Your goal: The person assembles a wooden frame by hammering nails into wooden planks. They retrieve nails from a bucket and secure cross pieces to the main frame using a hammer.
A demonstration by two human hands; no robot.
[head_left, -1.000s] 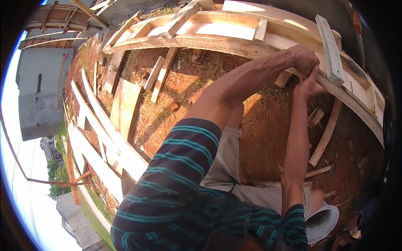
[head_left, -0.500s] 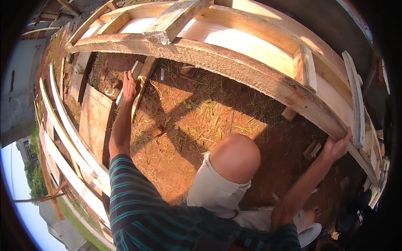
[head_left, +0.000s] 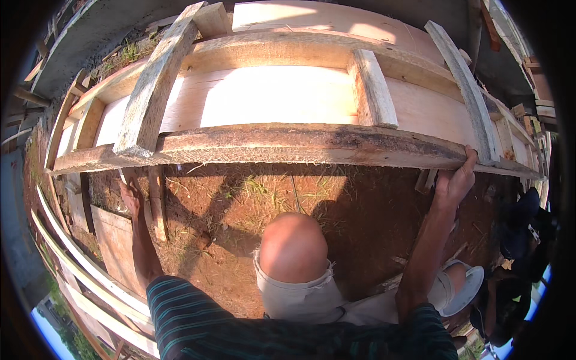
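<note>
Head view, outdoor site. The wooden frame (head_left: 300, 144) is spanning the upper part of the view, lying crosswise in front of the person, its front rail running above both hands. Right hand (head_left: 456, 180): gripping the front rail near its right end, fingers bending closed against the wood, one digit showing on the near face; the rest are being hidden by the hand and rail. Left hand (head_left: 131, 197): reaching up just below the rail's left part, fingers pointing toward it; cannot tell how far they are opening or whether they are touching the wood.

A weathered plank (head_left: 153, 90) is crossing the frame on the left; a grey board (head_left: 465, 90) is crossing it just beside the right hand. Between them a short block (head_left: 373, 87) is bridging the rails over a pale panel (head_left: 258, 99). A bare knee (head_left: 294, 247) is bending above reddish soil (head_left: 231, 240); pale strips (head_left: 90, 270) are lying at lower left
</note>
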